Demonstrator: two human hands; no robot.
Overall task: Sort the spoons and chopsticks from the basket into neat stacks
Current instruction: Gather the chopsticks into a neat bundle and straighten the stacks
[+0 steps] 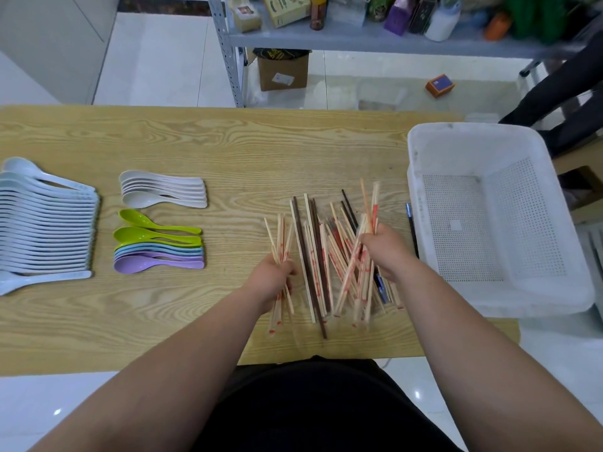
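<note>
Left grip (272, 275): clenched round a held bundle (280, 234) of pale chopsticks, tips fanning toward 12 o'clock and butts trailing toward 6.
Right grip (385, 252): grasping a few raised sticks (372, 200), pale with red print, lifted over the right side of the heap and pointing to 12 o'clock.
Loose pile (321, 256): unsorted chopsticks lying crossed on the counter (228, 148) between the two hands; mostly pale, with some dark sticks (301, 243) mixed in.
Stray dark stick (412, 233): lies alone at 3 o'clock of the pile, just beside the basket wall.
Basket (421, 151): at 3 o'clock, white, perforated; looks emptied, though one small pale patch on its floor is too blurred to identify.
Spoons: at 9 o'clock, already grouped as pale blue spoons (49, 230), white spoons (163, 192) and coloured spoons (156, 252).
Step in hand (judged): spoons done; chopsticks being gathered by kind, pale ones first.
Next move calls for: passing the right-hand sticks to the left bundle, ends aligned, without dragging dark sticks along; then squaring the bundle and setting it down apart from the pile.
</note>
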